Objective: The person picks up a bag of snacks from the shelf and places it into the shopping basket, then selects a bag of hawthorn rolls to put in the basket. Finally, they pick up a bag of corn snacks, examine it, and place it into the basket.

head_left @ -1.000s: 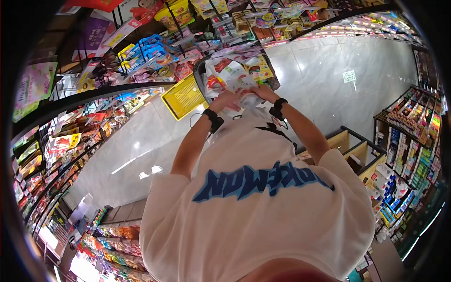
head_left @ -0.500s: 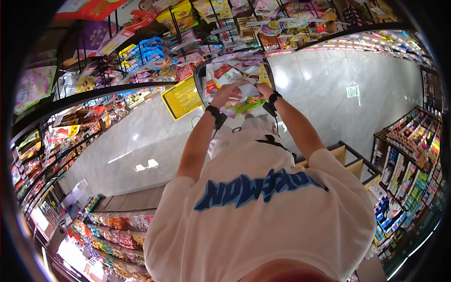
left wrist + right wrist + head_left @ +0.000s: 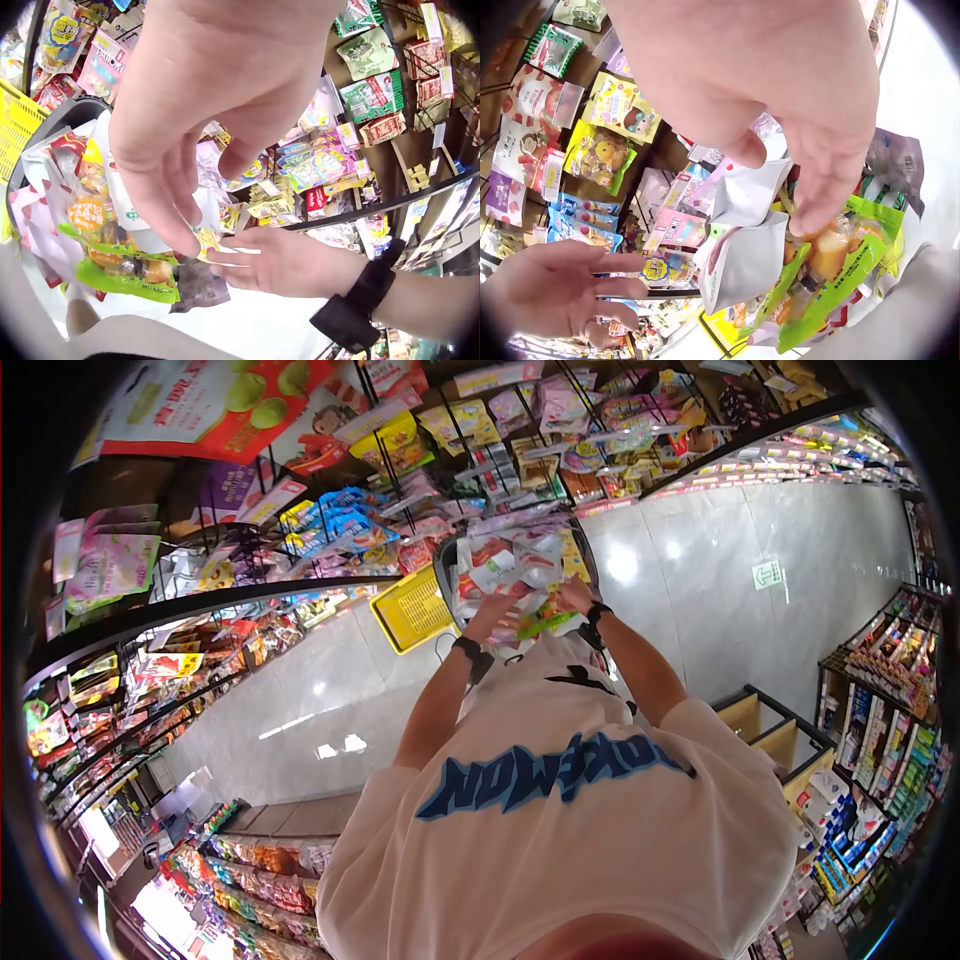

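A dark grey basket (image 3: 75, 112) filled with snack packets stands in front of the person. My left hand (image 3: 490, 616) is over its near left side, fingers loosely bent; in the right wrist view the left hand (image 3: 562, 289) shows its palm with nothing in it. Over the near right side is my right hand (image 3: 577, 596), its fingers extended in the left wrist view, fingertips close over a clear packet with bright green edges (image 3: 844, 289). White pouches (image 3: 742, 262) lie beside that packet, below the right thumb. A purple-grey packet (image 3: 202, 292) sticks out at the basket's near edge.
A yellow basket (image 3: 415, 610) adjoins the grey one on the left. Beyond both, racks hold hanging snack packets (image 3: 340, 520), with a black rail (image 3: 240, 588) along the front. Wooden bins with black edges (image 3: 765, 725) stand to the right on the pale tiled floor (image 3: 680, 620).
Both hands were close together on white packets; now they are farther apart and the left hand is free of them. The green-edged packet came into sight at the near side. The head view has shifted.
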Tool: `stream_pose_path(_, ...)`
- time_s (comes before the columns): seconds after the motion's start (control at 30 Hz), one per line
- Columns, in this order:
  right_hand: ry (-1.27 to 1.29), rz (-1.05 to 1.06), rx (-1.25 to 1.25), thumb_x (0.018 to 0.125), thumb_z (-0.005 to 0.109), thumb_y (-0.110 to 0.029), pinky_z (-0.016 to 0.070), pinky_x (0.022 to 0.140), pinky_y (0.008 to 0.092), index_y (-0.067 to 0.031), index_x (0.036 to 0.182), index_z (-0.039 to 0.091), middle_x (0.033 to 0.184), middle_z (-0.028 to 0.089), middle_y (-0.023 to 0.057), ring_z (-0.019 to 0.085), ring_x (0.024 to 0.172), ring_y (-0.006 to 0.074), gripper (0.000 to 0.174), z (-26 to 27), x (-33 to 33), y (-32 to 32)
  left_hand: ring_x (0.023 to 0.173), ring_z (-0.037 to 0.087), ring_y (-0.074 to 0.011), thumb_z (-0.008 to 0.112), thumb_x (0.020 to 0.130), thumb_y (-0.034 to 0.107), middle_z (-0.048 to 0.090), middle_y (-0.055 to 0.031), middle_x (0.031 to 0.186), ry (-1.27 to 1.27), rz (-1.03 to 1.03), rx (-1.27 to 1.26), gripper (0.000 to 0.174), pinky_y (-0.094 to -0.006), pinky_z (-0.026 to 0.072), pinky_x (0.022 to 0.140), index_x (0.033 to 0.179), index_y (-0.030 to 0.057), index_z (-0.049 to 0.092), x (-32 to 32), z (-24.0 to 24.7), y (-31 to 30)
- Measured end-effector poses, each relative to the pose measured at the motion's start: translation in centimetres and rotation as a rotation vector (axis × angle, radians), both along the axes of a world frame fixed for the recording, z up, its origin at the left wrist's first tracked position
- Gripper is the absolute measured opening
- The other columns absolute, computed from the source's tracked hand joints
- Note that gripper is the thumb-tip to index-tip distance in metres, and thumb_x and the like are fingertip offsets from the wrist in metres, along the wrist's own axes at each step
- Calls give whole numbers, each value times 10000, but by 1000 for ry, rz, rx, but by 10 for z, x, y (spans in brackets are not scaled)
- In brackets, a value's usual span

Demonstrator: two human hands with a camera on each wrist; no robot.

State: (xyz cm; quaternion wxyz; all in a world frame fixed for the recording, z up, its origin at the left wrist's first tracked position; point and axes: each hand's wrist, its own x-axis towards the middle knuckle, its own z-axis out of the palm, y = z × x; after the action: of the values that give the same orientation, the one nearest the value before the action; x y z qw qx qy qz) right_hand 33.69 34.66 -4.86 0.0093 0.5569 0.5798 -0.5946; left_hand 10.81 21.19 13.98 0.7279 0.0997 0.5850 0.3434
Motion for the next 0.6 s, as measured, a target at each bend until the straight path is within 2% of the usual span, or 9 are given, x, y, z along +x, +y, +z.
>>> stream_pose_path(0.03, -11, 8, 20, 863, 452, -151, 524, 466, 329, -32, 767, 566, 649, 579, 82, 636, 521, 205, 190, 7, 3, 0, 812, 669, -248, 590, 885, 337, 629, -132, 959, 40, -15, -5, 389, -390, 568, 692, 1060, -10, 563, -6, 4, -2)
stream_pose_path(0.1, 4, 617, 235, 862, 462, -197, 526, 468, 322, -17, 793, 572, 670, 609, 93, 663, 576, 209, 222, -18, 22, 9, 783, 669, -237, 590, 870, 279, 626, -87, 854, 73, 14, 32, 285, -364, 579, 652, 910, -3, 608, -24, 25, -4)
stream_pose_path(0.13, 37, 420, 362, 860, 470, -199, 514, 459, 314, -15, 815, 581, 680, 620, 90, 659, 569, 205, 220, -22, 29, 1, 779, 668, -233, 588, 869, 271, 628, -89, 848, 81, 58, 26, 274, -360, 579, 648, 905, 0, 611, -33, 26, -8)
stream_pose_path(0.2, -23, 33, 220, 864, 492, -226, 487, 435, 297, -16, 865, 594, 695, 634, 85, 652, 560, 196, 234, 15, 31, -16, 777, 666, -228, 586, 868, 265, 632, -91, 843, 88, 141, 35, 262, -357, 577, 650, 907, 8, 612, -54, 25, -19)
stream_pose_path(0.23, -119, -153, -45, 872, 506, -250, 473, 421, 288, -19, 894, 598, 700, 638, 81, 649, 557, 191, 250, 50, 30, -19, 779, 665, -227, 586, 868, 267, 634, -93, 844, 87, 179, 48, 260, -358, 575, 655, 914, 12, 611, -65, 25, -27)
stream_pose_path(0.27, -136, -54, 180, 879, 530, -299, 463, 411, 287, -29, 946, 594, 709, 636, 73, 642, 540, 185, 285, -8, 50, -24, 781, 664, -226, 587, 868, 269, 635, -94, 845, 84, 215, 60, 260, -360, 573, 660, 921, 16, 610, -74, 28, -34)
stream_pose_path(0.4, -110, -281, -23, 890, 520, -342, 468, 426, 289, -27, 945, 587, 726, 650, 82, 635, 512, 169, 327, 86, 44, -48, 781, 660, -230, 581, 879, 279, 639, -96, 868, 143, 312, 37, 256, -367, 567, 668, 972, 41, 590, -106, 29, -63)
stream_pose_path(0.53, -163, -306, -138, 883, 523, -328, 472, 430, 294, -25, 965, 567, 739, 656, 87, 642, 526, 184, 317, 95, 43, -62, 813, 657, -240, 587, 889, 314, 638, -98, 913, 105, 398, -19, 290, -383, 556, 710, 1051, 74, 564, -127, 20, -92)
stream_pose_path(0.6, -147, -296, -128, 880, 520, -309, 474, 430, 297, -21, 980, 561, 739, 656, 92, 645, 529, 192, 308, 90, 44, -69, 817, 663, -253, 573, 901, 291, 646, -109, 918, 110, 423, -38, 244, -395, 559, 708, 972, 58, 558, -132, 16, -102)
